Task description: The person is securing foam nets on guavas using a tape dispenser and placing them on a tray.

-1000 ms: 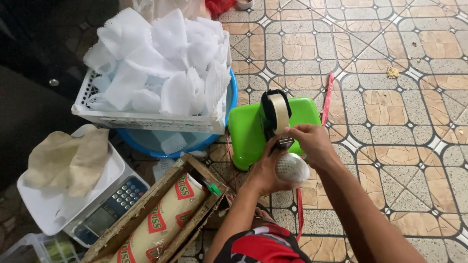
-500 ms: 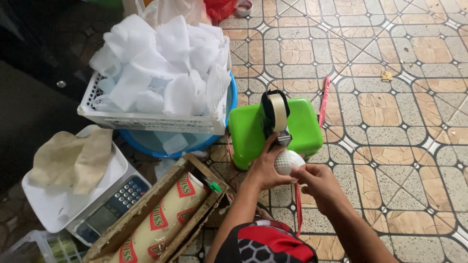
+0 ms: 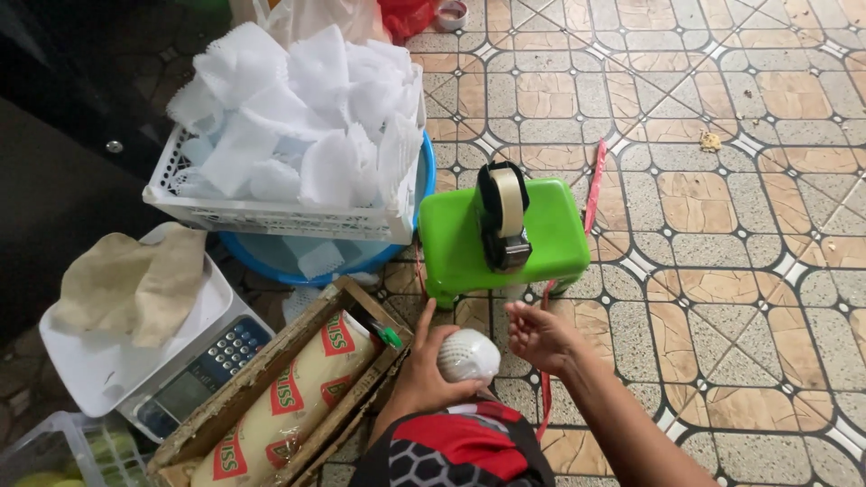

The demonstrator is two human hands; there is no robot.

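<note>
Left hand [image 3: 424, 379] closes around a round fruit in white foam netting [image 3: 469, 356], cupping it from below and the left so the wrapped ball sits steady just above the lap, low in the head view. Right hand [image 3: 539, 335] hovers just beside it, fingers loosely curled, holding nothing; thumb and fingertips face the netting. Tape dispenser [image 3: 502, 216] stands upright on a glossy green plastic stool [image 3: 451, 243], near both hands. Behind, a white slotted basket [image 3: 271, 218] is heaped with crinkled foam sleeves [image 3: 298, 117]. A wooden crate [image 3: 271, 379] and a weighing scale [image 3: 135, 361] sit to the left.
</note>
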